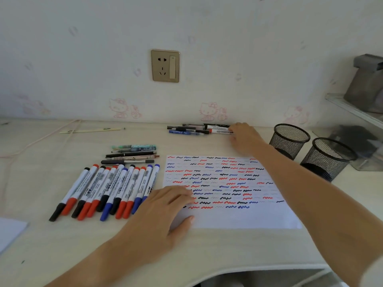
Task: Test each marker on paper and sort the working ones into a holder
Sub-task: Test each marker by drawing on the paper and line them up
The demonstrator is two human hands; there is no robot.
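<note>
Here the left hand (165,206) is pressing flat on the paper (238,216) to steady it, while the right hand (245,136) is reaching the marker (219,131) just beside it; grip state indeterminable.

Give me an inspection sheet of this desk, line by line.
Surface: pale desk, in use.
Job's things: squiggle-covered test paper; row of capped markers; pen cluster; far pile of pens; two mesh holders.
Clutter: white sheet at left edge.
Grippers: left hand flat on the paper; right hand at the far pile, grip hidden.
Cables: pale cord, left.
Surroundings: wall socket; shelf, right.
</note>
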